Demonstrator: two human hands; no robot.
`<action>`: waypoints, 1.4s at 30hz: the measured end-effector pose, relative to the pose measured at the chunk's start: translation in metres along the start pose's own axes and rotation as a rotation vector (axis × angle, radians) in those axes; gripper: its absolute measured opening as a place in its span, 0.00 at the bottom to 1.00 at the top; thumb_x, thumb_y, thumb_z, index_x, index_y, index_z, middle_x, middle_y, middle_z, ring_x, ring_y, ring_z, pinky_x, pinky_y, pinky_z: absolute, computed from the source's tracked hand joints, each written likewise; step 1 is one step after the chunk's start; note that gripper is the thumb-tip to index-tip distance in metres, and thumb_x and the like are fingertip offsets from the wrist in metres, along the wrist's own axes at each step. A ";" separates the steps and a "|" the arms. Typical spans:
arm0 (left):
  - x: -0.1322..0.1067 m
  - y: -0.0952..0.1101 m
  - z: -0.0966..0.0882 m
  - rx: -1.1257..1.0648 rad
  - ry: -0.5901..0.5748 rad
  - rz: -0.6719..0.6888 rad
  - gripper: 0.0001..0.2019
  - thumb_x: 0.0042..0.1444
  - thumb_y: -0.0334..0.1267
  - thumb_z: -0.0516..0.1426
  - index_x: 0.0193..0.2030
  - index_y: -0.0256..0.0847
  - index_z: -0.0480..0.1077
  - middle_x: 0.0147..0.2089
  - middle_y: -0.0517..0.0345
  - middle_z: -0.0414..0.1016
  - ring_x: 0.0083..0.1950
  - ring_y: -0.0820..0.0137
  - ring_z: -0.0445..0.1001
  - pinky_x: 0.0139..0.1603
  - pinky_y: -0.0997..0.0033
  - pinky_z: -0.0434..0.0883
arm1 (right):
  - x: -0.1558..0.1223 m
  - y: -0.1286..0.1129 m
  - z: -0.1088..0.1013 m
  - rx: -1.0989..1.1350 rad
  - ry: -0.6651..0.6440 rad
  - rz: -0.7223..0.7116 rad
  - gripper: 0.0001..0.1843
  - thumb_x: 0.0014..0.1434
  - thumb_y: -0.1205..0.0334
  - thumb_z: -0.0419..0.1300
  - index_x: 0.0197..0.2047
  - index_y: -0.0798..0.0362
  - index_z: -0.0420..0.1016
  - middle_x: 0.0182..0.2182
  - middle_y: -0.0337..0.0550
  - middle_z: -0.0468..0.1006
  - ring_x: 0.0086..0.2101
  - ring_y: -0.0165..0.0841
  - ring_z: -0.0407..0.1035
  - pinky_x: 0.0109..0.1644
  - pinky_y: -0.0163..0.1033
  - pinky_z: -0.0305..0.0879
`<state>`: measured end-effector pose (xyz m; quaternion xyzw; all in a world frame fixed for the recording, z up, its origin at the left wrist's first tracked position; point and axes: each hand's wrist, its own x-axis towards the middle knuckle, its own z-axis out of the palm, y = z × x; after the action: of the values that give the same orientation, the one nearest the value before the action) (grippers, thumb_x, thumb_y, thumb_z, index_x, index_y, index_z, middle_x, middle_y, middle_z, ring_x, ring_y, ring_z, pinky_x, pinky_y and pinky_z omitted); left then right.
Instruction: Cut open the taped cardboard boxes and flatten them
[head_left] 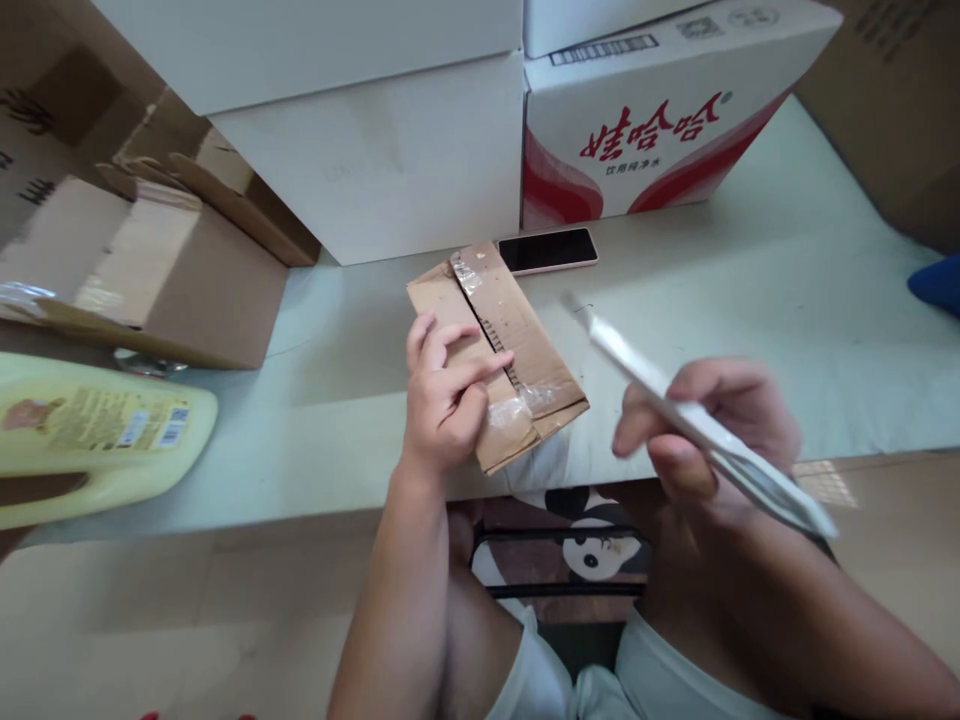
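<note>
A small brown cardboard box [517,340] with torn clear tape lies at an angle near the front edge of the cloth-covered table. Across its top rest the fingers of my left hand [448,390], holding it by its left side, index finger on the dark slit between the flaps. My right hand [705,425] is raised to the right of the box, apart from it. Its thumb and fingers grip a white utility knife [637,370], which points up and left. The knife's thin grey tip is blurred by motion.
A phone [551,249] lies behind the small box. White cartons [420,160], one with red print [637,150], stand at the back. Open brown cartons [217,270] and a pale yellow bottle [187,400] are at left. Something blue [937,285] sits at the right edge.
</note>
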<state>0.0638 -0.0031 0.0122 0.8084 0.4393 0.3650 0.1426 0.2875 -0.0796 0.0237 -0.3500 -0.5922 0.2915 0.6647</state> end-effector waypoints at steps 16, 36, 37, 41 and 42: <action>0.000 -0.001 0.000 -0.015 -0.003 0.007 0.20 0.57 0.30 0.51 0.47 0.53 0.81 0.58 0.57 0.69 0.70 0.57 0.56 0.74 0.37 0.48 | 0.002 -0.025 0.016 -0.546 -0.229 -0.153 0.06 0.63 0.65 0.53 0.38 0.49 0.71 0.17 0.34 0.74 0.16 0.27 0.68 0.19 0.31 0.64; 0.000 0.003 0.000 0.018 -0.010 -0.034 0.20 0.57 0.29 0.51 0.46 0.52 0.81 0.60 0.57 0.68 0.72 0.57 0.52 0.75 0.38 0.49 | -0.001 -0.019 0.023 -0.483 -0.256 -0.130 0.05 0.56 0.69 0.55 0.37 0.50 0.68 0.22 0.35 0.67 0.20 0.26 0.61 0.22 0.33 0.58; 0.000 0.003 0.000 0.017 -0.008 -0.030 0.20 0.57 0.30 0.51 0.46 0.52 0.81 0.60 0.56 0.68 0.72 0.57 0.52 0.74 0.38 0.49 | -0.002 -0.019 0.023 -0.477 -0.262 -0.116 0.04 0.56 0.68 0.55 0.36 0.51 0.68 0.22 0.35 0.69 0.20 0.26 0.60 0.22 0.33 0.58; 0.000 0.002 0.001 0.007 0.003 -0.016 0.20 0.56 0.30 0.51 0.46 0.52 0.81 0.59 0.56 0.68 0.71 0.56 0.54 0.74 0.37 0.48 | -0.005 -0.026 0.019 -0.387 -0.241 -0.091 0.05 0.55 0.69 0.53 0.33 0.49 0.66 0.19 0.33 0.64 0.17 0.26 0.57 0.21 0.35 0.54; 0.000 0.002 0.001 0.005 0.002 -0.018 0.20 0.56 0.30 0.51 0.46 0.52 0.81 0.59 0.56 0.68 0.71 0.56 0.55 0.74 0.37 0.48 | -0.006 -0.028 0.016 -0.357 -0.224 -0.072 0.05 0.56 0.67 0.52 0.32 0.48 0.65 0.18 0.32 0.61 0.17 0.26 0.55 0.21 0.36 0.53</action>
<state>0.0657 -0.0037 0.0128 0.8045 0.4475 0.3633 0.1433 0.2704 -0.0987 0.0438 -0.4061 -0.7170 0.1949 0.5320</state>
